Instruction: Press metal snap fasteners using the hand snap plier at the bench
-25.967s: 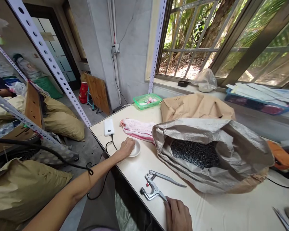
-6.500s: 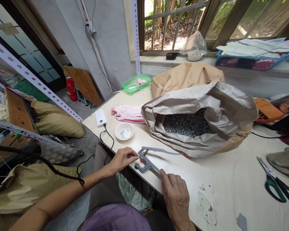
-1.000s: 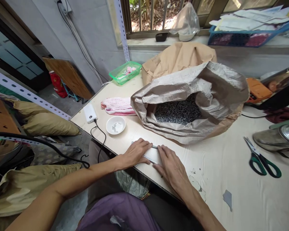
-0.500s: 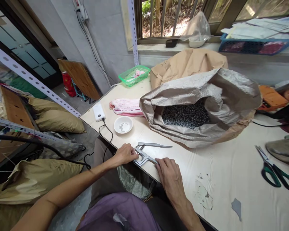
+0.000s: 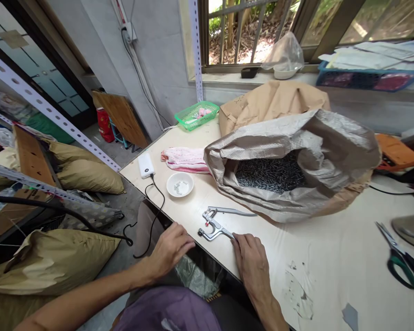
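A grey pair of snap-fastener pliers [image 5: 213, 228] lies on the table near its front edge, jaws toward the left, with a spring between its handles. My right hand [image 5: 251, 255] is closed on the end of its lower handle. My left hand [image 5: 172, 246] is at the table edge, apart from the pliers' jaw. Its fingers are curled against the thumb, and whatever is between them is hidden. Behind it stands a small white bowl [image 5: 172, 188] with several small pale pieces inside. An open woven sack [image 5: 262, 138] behind the pliers holds many small dark metal pieces [image 5: 272, 172].
A white power bank [image 5: 145, 165] with a black cable lies at the table's left edge. A striped cloth [image 5: 186, 160] and a green basket [image 5: 212, 108] are farther back. Green-handled scissors [image 5: 396, 257] lie at the right. A grey scrap [image 5: 350, 316] is at the front.
My left hand has drawn away from the pliers' jaw, toward my body. The right hand keeps hold of the handle. The whole view has shifted slightly.
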`<state>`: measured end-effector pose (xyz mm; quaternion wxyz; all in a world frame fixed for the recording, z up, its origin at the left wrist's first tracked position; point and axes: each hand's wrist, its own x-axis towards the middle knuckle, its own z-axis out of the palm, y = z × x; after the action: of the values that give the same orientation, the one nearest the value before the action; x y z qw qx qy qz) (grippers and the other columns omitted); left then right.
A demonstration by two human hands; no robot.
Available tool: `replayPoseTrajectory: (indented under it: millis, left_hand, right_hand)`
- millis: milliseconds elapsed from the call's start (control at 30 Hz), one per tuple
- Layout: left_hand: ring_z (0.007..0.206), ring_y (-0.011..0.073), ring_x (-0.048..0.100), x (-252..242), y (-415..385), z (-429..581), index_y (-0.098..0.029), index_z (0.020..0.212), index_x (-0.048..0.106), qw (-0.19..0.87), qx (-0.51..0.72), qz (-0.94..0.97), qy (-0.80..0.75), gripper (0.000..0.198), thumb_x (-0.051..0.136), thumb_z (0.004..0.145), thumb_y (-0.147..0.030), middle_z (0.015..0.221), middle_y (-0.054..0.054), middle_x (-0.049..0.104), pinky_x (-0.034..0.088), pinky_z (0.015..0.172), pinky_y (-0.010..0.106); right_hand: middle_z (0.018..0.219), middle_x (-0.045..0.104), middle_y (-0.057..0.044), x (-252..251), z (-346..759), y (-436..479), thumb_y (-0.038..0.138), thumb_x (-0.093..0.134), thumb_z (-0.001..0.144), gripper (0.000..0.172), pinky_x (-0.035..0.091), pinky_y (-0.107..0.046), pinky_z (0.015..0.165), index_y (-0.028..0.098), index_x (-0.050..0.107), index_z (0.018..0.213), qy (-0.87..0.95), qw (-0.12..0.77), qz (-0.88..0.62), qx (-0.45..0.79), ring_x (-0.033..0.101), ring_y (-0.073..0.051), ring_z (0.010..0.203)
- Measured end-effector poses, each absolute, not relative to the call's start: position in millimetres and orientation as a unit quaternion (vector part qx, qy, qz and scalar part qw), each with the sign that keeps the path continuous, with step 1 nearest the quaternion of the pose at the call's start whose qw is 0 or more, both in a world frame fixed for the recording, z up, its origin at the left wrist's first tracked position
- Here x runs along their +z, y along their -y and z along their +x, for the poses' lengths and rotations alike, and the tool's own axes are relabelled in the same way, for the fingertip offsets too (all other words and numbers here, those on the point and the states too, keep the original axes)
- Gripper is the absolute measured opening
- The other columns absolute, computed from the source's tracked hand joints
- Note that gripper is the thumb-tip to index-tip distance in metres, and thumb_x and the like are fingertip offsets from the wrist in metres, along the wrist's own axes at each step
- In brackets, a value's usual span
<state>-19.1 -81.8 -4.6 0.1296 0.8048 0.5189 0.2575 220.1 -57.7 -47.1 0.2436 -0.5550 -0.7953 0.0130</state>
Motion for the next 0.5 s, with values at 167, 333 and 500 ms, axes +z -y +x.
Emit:
replayPoseTrajectory:
  millis: [167, 333, 500]
  left_hand:
    - [0.072, 0.0165, 0.052, -32, 98, -24, -0.018, 0.092, 0.066, 0.091, 0.202, 0.821, -0.526, 0.021, 0.045, 0.093, -0.022, 0.077, 0.005, 0.058, 0.046, 0.063, 0.029]
    - [0.075, 0.0166, 0.051, -8, 52, -29, -0.017, 0.087, 0.066, 0.052, 0.243, 0.793, -0.557, 0.025, 0.042, 0.094, -0.023, 0.077, 0.006, 0.057, 0.047, 0.070, 0.030]
    - [0.090, 0.0217, 0.050, 13, -43, -40, -0.017, 0.088, 0.066, 0.021, 0.149, 0.732, -0.665, 0.015, 0.052, 0.086, -0.013, 0.088, 0.007, 0.060, 0.046, 0.078, 0.033]
  right_hand:
    - [0.078, 0.057, -0.006, -53, 222, 56, 0.025, 0.043, 0.091, 0.018, 0.038, -0.032, 0.067, 0.017, 0.058, 0.095, 0.797, 0.272, -0.539, -0.016, 0.048, -0.019, 0.072]
    - [0.078, 0.057, -0.006, -57, 223, 53, 0.027, 0.043, 0.091, 0.018, 0.039, -0.034, 0.069, 0.019, 0.059, 0.096, 0.799, 0.283, -0.529, -0.032, 0.049, -0.020, 0.072]
    - [0.078, 0.057, -0.006, -61, 223, 52, 0.027, 0.042, 0.091, 0.018, 0.039, -0.034, 0.068, 0.020, 0.058, 0.096, 0.798, 0.275, -0.533, -0.063, 0.049, -0.020, 0.071]
